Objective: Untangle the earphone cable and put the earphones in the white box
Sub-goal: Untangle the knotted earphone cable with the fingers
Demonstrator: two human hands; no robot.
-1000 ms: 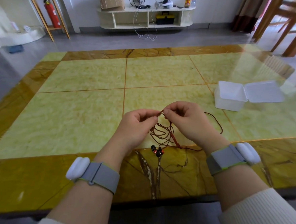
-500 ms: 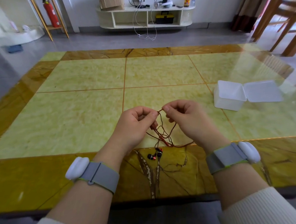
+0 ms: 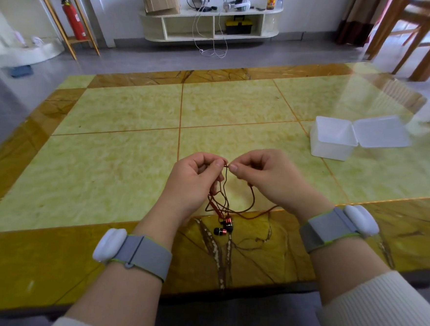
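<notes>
A thin dark-red earphone cable (image 3: 226,189) hangs in tangled loops between my hands above the table's near edge. My left hand (image 3: 195,179) and my right hand (image 3: 263,177) each pinch the cable near its top, fingertips almost touching. Two red-and-black earbuds (image 3: 223,227) dangle at the bottom of the tangle, just over the table. A strand runs right under my right wrist. The white box (image 3: 330,150) stands open on the table to the far right, its lid (image 3: 381,132) laid flat beside it; it looks empty.
The marble-patterned table (image 3: 123,143) is yellow-green with a brown border. Both wrists wear grey bands with white pods. Beyond the table is grey floor, a low white shelf (image 3: 211,22) and a red fire extinguisher (image 3: 73,20). Wooden chair legs (image 3: 426,37) stand at back right.
My hands have drawn closer together, so their fingertips now nearly meet at the top of the cable. The loops hang longer and narrower, and the earbuds have stayed near the table edge.
</notes>
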